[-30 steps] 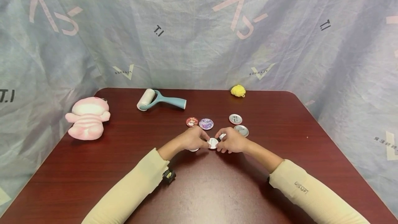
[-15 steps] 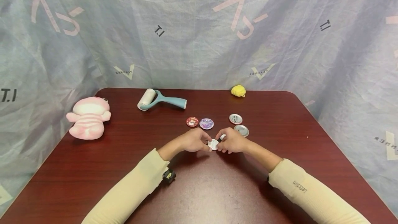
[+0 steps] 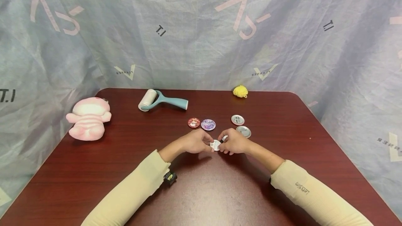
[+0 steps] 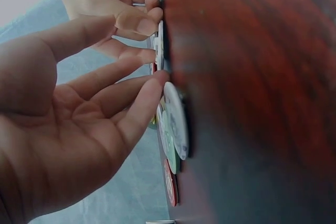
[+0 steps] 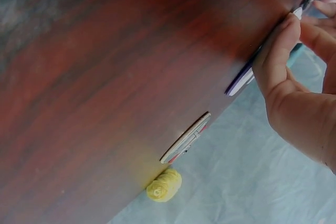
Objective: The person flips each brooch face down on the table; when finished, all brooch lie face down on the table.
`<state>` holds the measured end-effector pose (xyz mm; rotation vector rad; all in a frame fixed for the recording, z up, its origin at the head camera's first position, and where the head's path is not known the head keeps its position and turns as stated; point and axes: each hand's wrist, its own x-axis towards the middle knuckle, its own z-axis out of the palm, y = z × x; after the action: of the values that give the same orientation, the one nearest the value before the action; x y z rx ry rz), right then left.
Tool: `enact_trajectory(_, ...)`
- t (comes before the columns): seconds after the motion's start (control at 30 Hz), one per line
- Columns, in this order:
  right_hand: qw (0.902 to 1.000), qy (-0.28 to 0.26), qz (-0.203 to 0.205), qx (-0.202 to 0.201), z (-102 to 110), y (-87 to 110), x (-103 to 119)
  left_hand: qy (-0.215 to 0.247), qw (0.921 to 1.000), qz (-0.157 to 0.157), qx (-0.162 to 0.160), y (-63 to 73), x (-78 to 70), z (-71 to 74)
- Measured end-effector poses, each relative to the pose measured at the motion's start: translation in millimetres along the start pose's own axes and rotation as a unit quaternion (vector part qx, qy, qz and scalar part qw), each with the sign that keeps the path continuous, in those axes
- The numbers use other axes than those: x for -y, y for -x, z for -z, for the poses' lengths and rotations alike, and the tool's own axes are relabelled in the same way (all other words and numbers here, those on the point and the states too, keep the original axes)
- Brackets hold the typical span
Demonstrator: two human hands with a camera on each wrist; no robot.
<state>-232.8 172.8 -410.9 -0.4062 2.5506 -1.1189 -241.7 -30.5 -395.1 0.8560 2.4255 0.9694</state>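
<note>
A white-backed round pin badge (image 3: pixel 215 145) lies on the table between my two hands. My left hand (image 3: pixel 197 141) pinches its left edge with thumb and forefinger; in the left wrist view this badge (image 4: pixel 160 45) is seen edge-on at the fingertips. My right hand (image 3: pixel 236 142) grips the opposite edge, thumb and forefinger bent around it. Just behind the hands lie a red badge (image 3: pixel 194 122) and a purple badge (image 3: pixel 208 125), picture side up. Two silver-backed badges (image 3: pixel 237 120) (image 3: pixel 243 132) lie beyond my right hand. A green-edged badge (image 4: pixel 170 142) sits beside my left fingers.
A blue-handled lint roller (image 3: pixel 163 100) lies at the back left of the table (image 3: pixel 201 191). At the left edge is a pink plush toy (image 3: pixel 89 118), and a small yellow pompom-like thing (image 3: pixel 240 91) sits at the back. A grey cloth (image 3: pixel 194 37) hangs behind.
My left hand has shifted slightly and its fingers now reach further along the badge. A white badge edge seen under the left hand a second ago is hidden. My right hand is nearly still.
</note>
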Motion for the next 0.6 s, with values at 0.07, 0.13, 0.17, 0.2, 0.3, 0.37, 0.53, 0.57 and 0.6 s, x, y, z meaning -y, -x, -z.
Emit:
enact_trajectory(0.07, 1.0000, 0.000, -0.002, -0.001, -0.2, 0.0, 0.8, 0.001, 1.0000, -0.002, -0.001, 0.8, -0.3, 0.5)
enact_trajectory(0.13, 1.0000, 0.001, -0.005, -0.004, -0.7, -0.2, 1.3, -0.001, 1.0000, -0.003, -0.003, 1.3, -0.6, 0.7)
enact_trajectory(0.17, 1.0000, 0.001, -0.006, -0.005, -0.8, -0.1, 1.6, -0.001, 1.0000, -0.004, -0.004, 1.5, -0.6, 0.6)
enact_trajectory(0.2, 1.0000, 0.001, -0.007, -0.006, -1.0, 0.0, 2.0, 0.000, 1.0000, -0.004, -0.004, 1.7, -0.6, 0.5)
enact_trajectory(0.3, 0.9999, 0.002, -0.007, -0.010, -1.5, 0.1, 2.8, -0.001, 1.0000, -0.003, -0.006, 2.5, -0.7, 0.4)
enact_trajectory(0.37, 0.9999, 0.001, -0.009, -0.012, -1.5, 0.3, 3.5, 0.001, 1.0000, -0.003, -0.008, 2.9, -0.9, 0.4)
enact_trajectory(0.53, 0.9997, 0.004, -0.019, -0.016, -1.6, 0.6, 4.8, 0.001, 0.9999, -0.003, -0.016, 3.6, -1.4, 0.3)
enact_trajectory(0.57, 0.9996, 0.005, -0.020, -0.017, -1.6, 0.6, 4.9, 0.003, 0.9998, -0.003, -0.019, 3.7, -1.6, 0.4)
enact_trajectory(0.6, 0.9996, 0.005, -0.022, -0.017, -1.6, 0.7, 5.1, 0.005, 0.9998, -0.002, -0.022, 4.2, -1.9, 0.7)
